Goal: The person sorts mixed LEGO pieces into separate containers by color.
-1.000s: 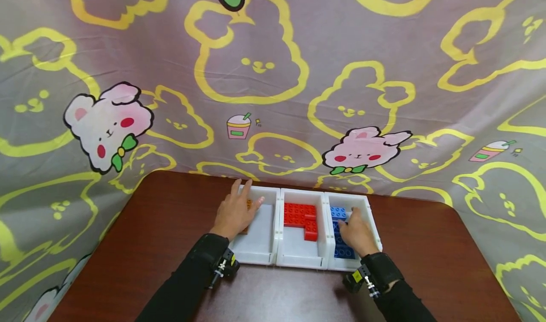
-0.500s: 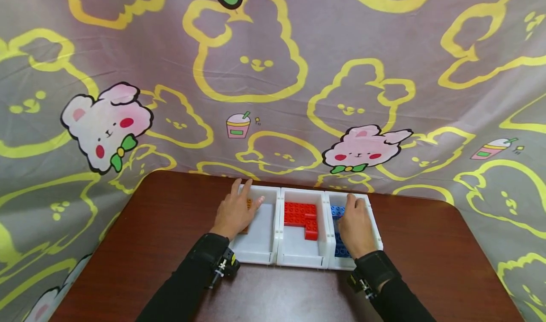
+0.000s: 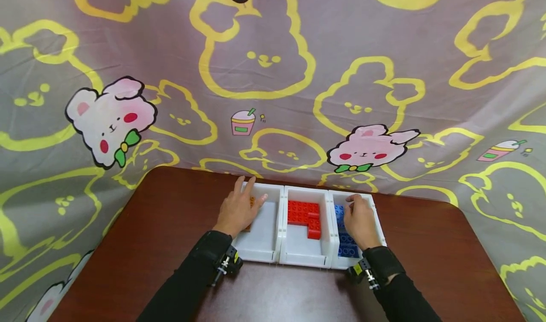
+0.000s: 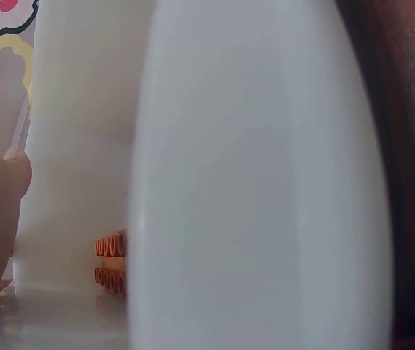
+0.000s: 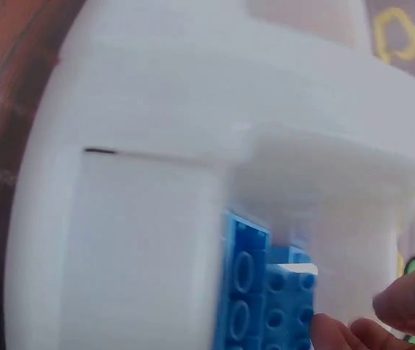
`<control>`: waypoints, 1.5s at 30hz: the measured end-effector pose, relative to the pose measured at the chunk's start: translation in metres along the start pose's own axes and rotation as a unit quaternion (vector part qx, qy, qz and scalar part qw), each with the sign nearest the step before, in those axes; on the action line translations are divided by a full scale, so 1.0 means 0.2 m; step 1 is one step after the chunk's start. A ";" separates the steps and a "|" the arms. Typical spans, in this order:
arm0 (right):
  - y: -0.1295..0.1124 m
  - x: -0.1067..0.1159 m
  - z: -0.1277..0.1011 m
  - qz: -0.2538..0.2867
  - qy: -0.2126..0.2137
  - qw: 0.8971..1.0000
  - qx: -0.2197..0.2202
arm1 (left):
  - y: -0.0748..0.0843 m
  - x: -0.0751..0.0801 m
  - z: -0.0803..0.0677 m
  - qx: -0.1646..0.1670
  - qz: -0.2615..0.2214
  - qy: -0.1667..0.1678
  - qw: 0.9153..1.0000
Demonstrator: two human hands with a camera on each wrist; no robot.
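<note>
My left hand (image 3: 236, 212) rests over the left wall of the left white bin (image 3: 264, 255), fingers spread. Partly under it lie orange-brown toy building bricks (image 4: 111, 244), standing out as two rows of studs in the left wrist view. My right hand (image 3: 360, 222) reaches into the right white bin (image 3: 378, 222) with bent fingers. Its fingertips (image 5: 330, 332) come up against the side of the blue bricks (image 5: 289, 306); nothing shows in the gap between thumb and finger. Dark blue bricks (image 3: 348, 251) lie nearer the bin's front, some showing hollow undersides. The hand hides part of this row.
Between these bins stands a middle white bin (image 3: 304, 259) holding red bricks (image 3: 301, 212). All three bins stand side by side on a brown table (image 3: 179, 203). A patterned cloth (image 3: 273, 85) hangs close behind the table's far edge.
My right hand moved forward over the blue bricks, then drew back slightly to the right, its fingers now bent leftward. The left hand keeps its place. The head view has shifted slightly.
</note>
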State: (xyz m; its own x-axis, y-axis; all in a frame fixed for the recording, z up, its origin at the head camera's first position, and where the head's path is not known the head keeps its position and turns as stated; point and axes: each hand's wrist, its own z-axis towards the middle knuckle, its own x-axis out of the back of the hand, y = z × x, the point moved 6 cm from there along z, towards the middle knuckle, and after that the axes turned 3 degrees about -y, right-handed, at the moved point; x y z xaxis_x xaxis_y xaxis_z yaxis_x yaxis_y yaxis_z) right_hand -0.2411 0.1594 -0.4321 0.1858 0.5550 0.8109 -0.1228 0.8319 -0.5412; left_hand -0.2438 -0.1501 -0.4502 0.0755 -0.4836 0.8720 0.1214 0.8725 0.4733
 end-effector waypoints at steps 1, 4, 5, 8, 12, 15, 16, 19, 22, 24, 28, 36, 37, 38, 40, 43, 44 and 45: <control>0.01 0.02 0.00 -0.003 -0.002 1.000 -0.004 | 0.00 0.00 0.00 -0.001 0.000 0.000 1.000; 0.04 0.03 -0.02 -0.026 -0.049 0.998 -0.027 | 0.01 0.01 0.01 0.000 0.002 -0.002 1.000; 0.05 0.02 -0.03 -0.036 -0.075 0.996 -0.036 | 0.01 0.01 0.01 0.001 0.002 -0.003 1.000; 0.06 -0.02 -0.05 -0.062 -0.146 0.986 -0.052 | 0.01 0.01 0.01 0.005 0.003 -0.007 1.000; 0.07 -0.05 -0.07 -0.079 -0.158 0.983 -0.050 | 0.01 0.01 0.00 0.005 0.004 -0.012 1.000; 0.08 -0.05 -0.06 -0.075 -0.127 0.988 -0.044 | 0.01 0.01 0.00 0.002 0.006 -0.005 1.000; 0.08 -0.05 -0.06 -0.069 -0.117 0.990 -0.046 | 0.01 0.01 0.00 0.001 0.006 -0.001 1.000; 0.09 -0.06 -0.06 -0.046 -0.105 0.991 -0.064 | 0.01 0.02 0.00 0.000 0.006 0.006 1.000; 0.10 -0.07 -0.05 -0.028 -0.103 0.991 -0.075 | 0.01 0.02 0.00 0.000 0.004 0.002 1.000; 0.10 -0.07 -0.06 -0.023 -0.103 0.992 -0.070 | 0.01 0.02 -0.01 0.001 0.005 -0.001 1.000; 0.09 -0.04 -0.09 -0.042 -0.106 0.991 -0.070 | 0.01 0.01 0.00 0.003 0.010 -0.001 1.000; 0.04 -0.05 -0.18 -0.062 -0.230 0.961 -0.143 | -0.01 0.00 0.01 0.003 0.010 -0.002 1.000; 0.05 -0.05 -0.18 -0.055 -0.230 0.960 -0.149 | -0.01 -0.01 0.01 0.005 0.010 -0.003 1.000; 0.06 -0.05 -0.18 -0.049 -0.227 0.959 -0.160 | -0.01 -0.01 0.01 0.006 0.011 -0.005 1.000; 0.08 -0.04 -0.18 -0.028 -0.217 0.958 -0.185 | 0.00 -0.01 0.01 0.007 0.011 -0.007 1.000; 0.09 -0.02 -0.18 -0.003 -0.191 0.961 -0.201 | 0.01 -0.01 0.01 0.006 0.010 -0.005 1.000; 0.08 -0.01 -0.18 0.001 -0.176 0.965 -0.197 | 0.01 0.00 0.01 0.005 0.008 -0.003 1.000; 0.08 0.00 -0.18 0.005 -0.160 0.969 -0.189 | 0.02 0.00 0.01 0.004 0.007 -0.001 1.000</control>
State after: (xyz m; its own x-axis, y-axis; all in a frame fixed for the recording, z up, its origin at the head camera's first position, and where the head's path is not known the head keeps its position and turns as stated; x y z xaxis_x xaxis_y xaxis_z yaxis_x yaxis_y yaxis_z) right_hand -0.2085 0.1720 -0.4487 -0.1323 0.5852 0.8000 0.2542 0.8002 -0.5432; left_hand -0.2454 -0.1472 -0.4486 0.0743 -0.4717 0.8786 0.1118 0.8795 0.4627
